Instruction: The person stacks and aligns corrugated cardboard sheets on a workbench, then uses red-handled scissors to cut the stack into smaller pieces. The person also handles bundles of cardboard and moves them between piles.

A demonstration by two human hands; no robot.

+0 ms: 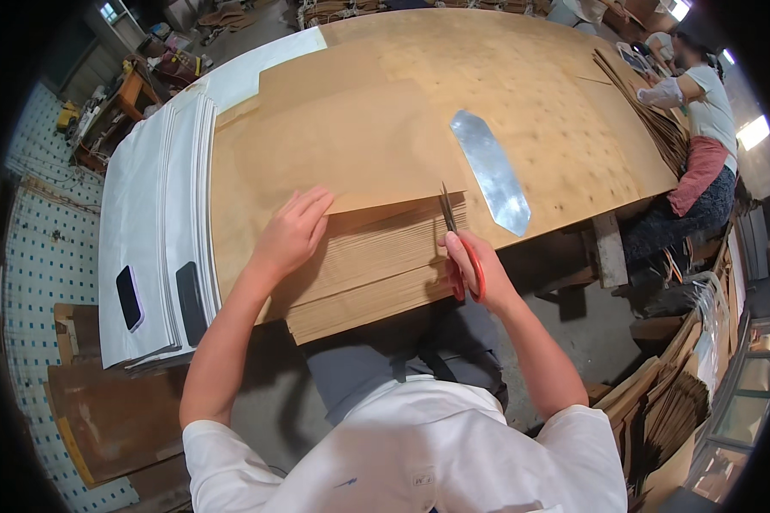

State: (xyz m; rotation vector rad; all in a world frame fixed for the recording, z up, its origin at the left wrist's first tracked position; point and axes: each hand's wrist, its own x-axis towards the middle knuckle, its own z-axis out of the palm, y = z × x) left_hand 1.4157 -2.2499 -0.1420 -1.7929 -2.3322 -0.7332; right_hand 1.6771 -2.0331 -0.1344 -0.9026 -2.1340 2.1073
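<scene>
A wide fisheye camera is looking steeply down from the person's head, facing forward past the white short-sleeved cotton shirt (419,445) just behind the hands. It is watching the bare left hand (295,231) and bare right hand (475,261) from close above, both lying near the middle of the view. Beyond them it is taking in the broad tan wooden tabletop (565,128), whose far edge is bowing toward the round dark rim.

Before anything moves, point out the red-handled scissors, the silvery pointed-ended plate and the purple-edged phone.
Red-handled scissors (448,214): head view, on the blades.
Silvery pointed-ended plate (490,173): head view, middle of its face.
Purple-edged phone (129,297): head view, middle of its dark screen.
</scene>
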